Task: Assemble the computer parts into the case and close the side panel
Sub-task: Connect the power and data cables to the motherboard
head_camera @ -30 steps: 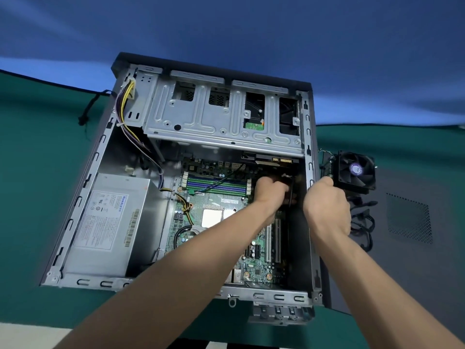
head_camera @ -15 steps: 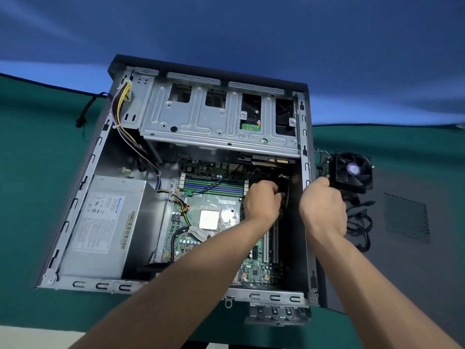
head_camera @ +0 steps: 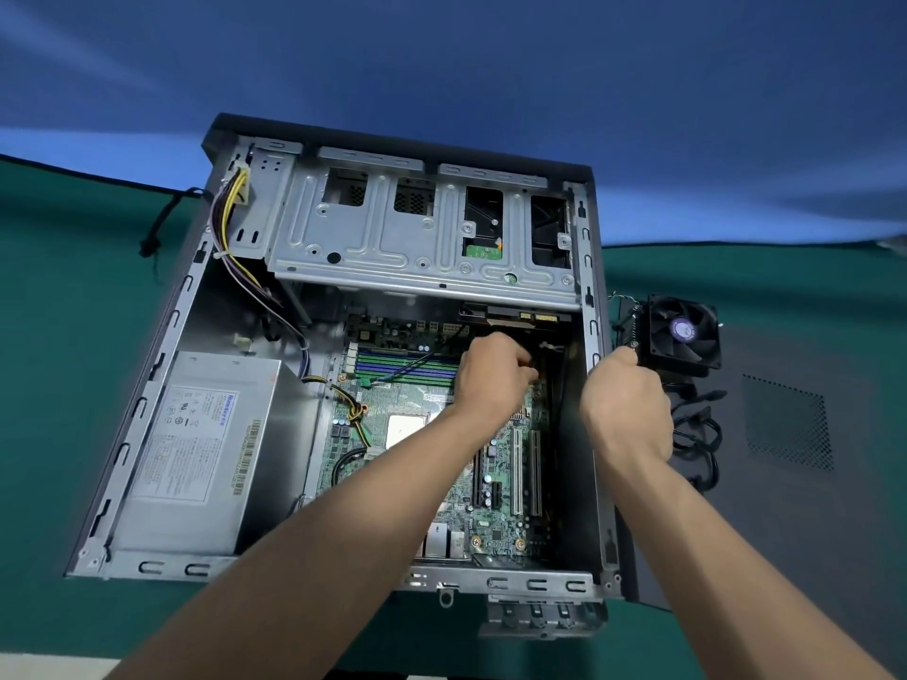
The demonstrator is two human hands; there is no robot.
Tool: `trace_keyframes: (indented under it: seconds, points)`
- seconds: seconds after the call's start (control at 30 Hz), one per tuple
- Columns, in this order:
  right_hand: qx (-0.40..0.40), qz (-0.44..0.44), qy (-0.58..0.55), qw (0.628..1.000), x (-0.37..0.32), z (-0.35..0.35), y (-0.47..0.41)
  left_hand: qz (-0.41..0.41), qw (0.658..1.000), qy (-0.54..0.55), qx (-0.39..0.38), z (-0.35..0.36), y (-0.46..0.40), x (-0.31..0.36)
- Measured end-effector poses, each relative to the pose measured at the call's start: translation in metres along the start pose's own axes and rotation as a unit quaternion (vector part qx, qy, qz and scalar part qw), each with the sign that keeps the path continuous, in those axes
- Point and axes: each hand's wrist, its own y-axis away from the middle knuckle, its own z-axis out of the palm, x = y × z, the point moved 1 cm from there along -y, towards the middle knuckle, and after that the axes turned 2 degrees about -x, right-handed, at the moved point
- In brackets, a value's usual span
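— What covers the surface (head_camera: 59, 336)?
— A green cloth.
— And what lies on it?
— The open computer case (head_camera: 147, 385) in the middle. Just right of it a dark side panel (head_camera: 785, 483) lies flat, with a cooler fan (head_camera: 684, 336) and black cables (head_camera: 697, 434) on top. A black cord (head_camera: 157, 233) lies far left.

You have a green cloth (head_camera: 64, 336) spread over the work surface. Behind the green cloth hangs a blue backdrop (head_camera: 441, 56), meeting it along the far edge. On the green cloth, toward its far left, you see a black cord (head_camera: 156, 233) lying with a knotted end. Below the cloth's near-left edge, a pale strip of floor (head_camera: 44, 667) shows.
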Motion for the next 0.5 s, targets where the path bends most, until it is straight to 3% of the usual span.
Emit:
trace_keyframes:
  seconds: [0.23, 0.5]
  points:
    - [0.007, 0.015, -0.015, 1.000, 0.001, 0.001, -0.001, -0.036, 0.991, 0.121, -0.042, 0.006, -0.005, -0.002]
    - [0.010, 0.027, -0.026, 0.999, 0.001, 0.003, -0.002, -0.012, 0.993, 0.094, -0.067, 0.005, -0.013, -0.007]
